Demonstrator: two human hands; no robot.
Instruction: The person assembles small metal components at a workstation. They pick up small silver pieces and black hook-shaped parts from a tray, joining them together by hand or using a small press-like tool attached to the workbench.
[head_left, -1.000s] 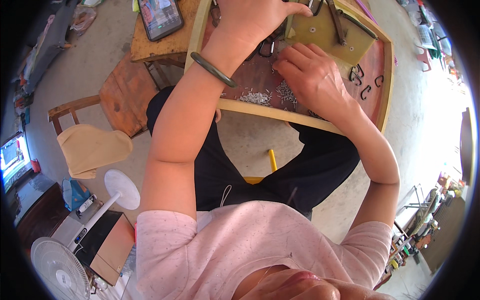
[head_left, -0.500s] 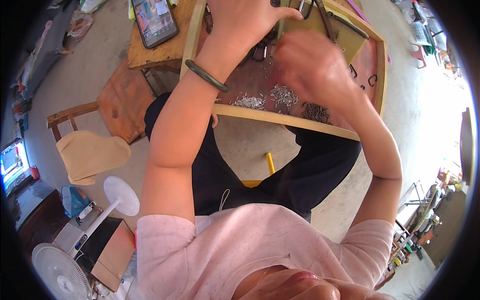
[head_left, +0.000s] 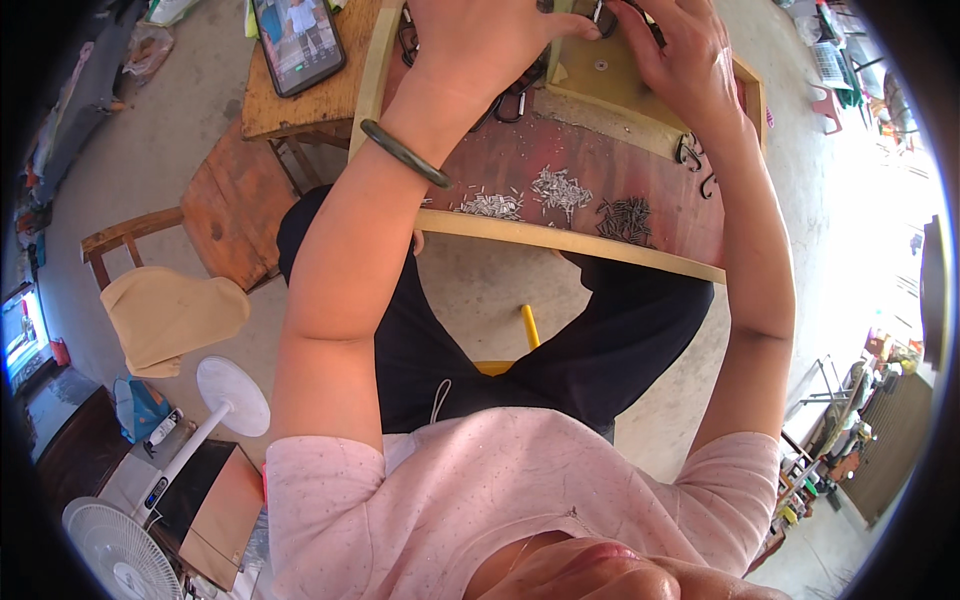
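a small yellow-green board [head_left: 610, 75] sits at the far end of a red tray with a pale wood rim [head_left: 560, 240], up near the top edge of the view. both hands are on it. the right hand [head_left: 680, 50] lies over the right side of the board, back of the hand up, with its fingers [head_left: 650, 25] bent down onto a small dark metal piece at the top of the board. they look closed around it, but the piece is mostly hidden, so i cannot tell what it is. the left hand [head_left: 490, 35] rests on the left edge of the board, its fingers curled down and out of sight past the top edge, so i cannot tell if they grip anything. a dark green bangle [head_left: 400, 152] is around the left wrist.

both arms reach far forward and up, elbows bent a little, the left arm on the left and the right arm on the right.

in the tray, near the wood rim, lie a heap of small silver pins [head_left: 560, 188], a smaller silver heap [head_left: 490, 205] just beside it, and a heap of dark pins [head_left: 625, 218]. some black hooks [head_left: 692, 152] lie near the right wrist.

the tray rests on a wood desk [head_left: 280, 110]. a phone [head_left: 297, 42] lies on the desk, left of the tray. a wood chair with a tan cloth [head_left: 165, 315] stands on the floor to the left, and a white fan [head_left: 120, 550] stands lower down.
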